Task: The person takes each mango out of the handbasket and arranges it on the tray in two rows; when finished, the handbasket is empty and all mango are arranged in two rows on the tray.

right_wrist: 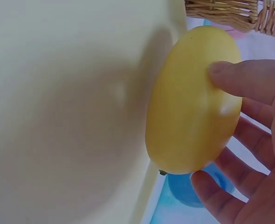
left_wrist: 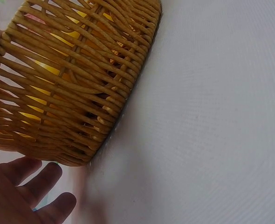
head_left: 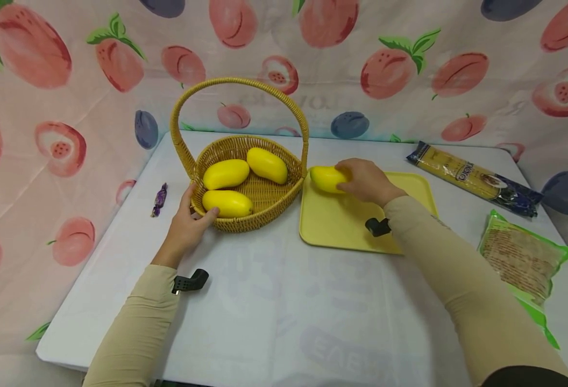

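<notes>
My left hand [head_left: 183,232] holds the near left rim of a yellow wicker basket [head_left: 269,214] with a tall arched handle, thumb over the edge and fingers along the outside. Three yellow mangoes lie inside: one [head_left: 228,204] near the thumb, one [head_left: 226,174] behind it and one [head_left: 267,165] at the back right. In my right hand [head_left: 368,183] is another mango [right_wrist: 191,107], pinched between thumb and fingertips. It is over the left back part of a pale yellow tray [head_left: 342,228], close beside the basket, and casts a shadow on the tray.
A purple wrapped candy [head_left: 159,200] lies left of the basket. At the back right is a long pasta packet [head_left: 473,177], with a green-edged bag [head_left: 523,258] in front of it. A peach-print cloth [head_left: 313,64] hangs behind the white table [head_left: 284,312].
</notes>
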A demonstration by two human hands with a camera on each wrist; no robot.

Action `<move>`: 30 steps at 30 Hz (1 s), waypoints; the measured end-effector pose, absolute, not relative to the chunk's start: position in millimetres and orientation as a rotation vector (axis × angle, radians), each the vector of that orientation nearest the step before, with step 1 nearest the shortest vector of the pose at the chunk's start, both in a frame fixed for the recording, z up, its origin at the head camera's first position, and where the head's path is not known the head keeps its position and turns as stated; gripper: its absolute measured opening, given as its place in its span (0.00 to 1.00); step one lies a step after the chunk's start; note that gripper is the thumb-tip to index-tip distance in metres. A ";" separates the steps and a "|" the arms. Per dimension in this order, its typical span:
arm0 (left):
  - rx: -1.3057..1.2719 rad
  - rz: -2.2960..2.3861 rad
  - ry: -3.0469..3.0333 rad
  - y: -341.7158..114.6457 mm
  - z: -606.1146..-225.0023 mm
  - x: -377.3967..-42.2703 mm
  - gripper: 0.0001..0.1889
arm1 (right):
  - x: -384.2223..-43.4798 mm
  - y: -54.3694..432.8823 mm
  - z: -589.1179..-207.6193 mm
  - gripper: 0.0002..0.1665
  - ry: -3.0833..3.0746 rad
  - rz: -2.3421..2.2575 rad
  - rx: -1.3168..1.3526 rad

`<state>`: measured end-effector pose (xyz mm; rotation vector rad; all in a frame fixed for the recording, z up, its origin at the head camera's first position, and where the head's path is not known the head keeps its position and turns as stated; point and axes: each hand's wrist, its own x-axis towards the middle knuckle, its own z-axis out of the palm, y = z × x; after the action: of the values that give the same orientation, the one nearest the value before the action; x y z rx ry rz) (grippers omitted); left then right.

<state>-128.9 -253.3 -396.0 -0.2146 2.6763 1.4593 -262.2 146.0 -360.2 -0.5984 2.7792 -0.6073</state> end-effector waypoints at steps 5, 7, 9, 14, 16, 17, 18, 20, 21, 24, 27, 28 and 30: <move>-0.216 1.462 2.676 -254.0 -398.6 -129.3 0.50 | -268.2 142.8 -364.2 0.32 2.770 -0.578 -0.607; -0.213 1.460 2.680 -253.9 -399.1 -129.7 0.50 | -269.9 141.6 -365.2 0.32 2.767 -0.573 -0.606; -0.209 1.454 2.687 -254.1 -399.4 -129.9 0.50 | -271.5 140.3 -365.6 0.31 2.768 -0.574 -0.601; -0.209 1.454 2.685 -254.1 -397.7 -129.6 0.50 | -275.6 136.9 -365.2 0.30 2.771 -0.578 -0.598; -0.209 1.460 2.676 -253.7 -396.2 -129.4 0.50 | -277.0 136.2 -365.3 0.29 2.772 -0.580 -0.597; -0.209 1.460 2.673 -253.5 -395.5 -129.3 0.50 | -277.9 136.1 -365.6 0.29 2.773 -0.583 -0.594; -0.211 1.460 2.670 -253.5 -395.0 -129.3 0.50 | -278.5 136.0 -366.0 0.29 2.775 -0.585 -0.593; -0.214 1.463 2.665 -253.4 -394.5 -129.2 0.50 | -279.6 135.5 -366.4 0.29 2.780 -0.593 -0.591; -0.217 1.462 2.663 -253.4 -394.3 -129.2 0.50 | -280.0 135.2 -366.7 0.29 2.782 -0.596 -0.591; -0.221 1.465 2.663 -253.8 -394.9 -129.4 0.50 | -281.1 134.6 -367.6 0.29 2.789 -0.614 -0.598; -0.217 1.476 2.662 -253.9 -396.0 -129.5 0.50 | -281.5 134.2 -368.5 0.29 2.792 -0.632 -0.603; -0.217 1.479 2.661 -254.0 -396.6 -129.4 0.50 | -281.4 134.1 -368.6 0.29 2.793 -0.637 -0.606; -0.219 1.484 2.656 -253.9 -397.4 -129.2 0.50 | -281.4 133.9 -369.0 0.30 2.791 -0.645 -0.606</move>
<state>-129.2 -253.9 -397.4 -0.2192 2.6558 1.4844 -281.4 133.9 -369.0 -0.6064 2.7906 -0.6445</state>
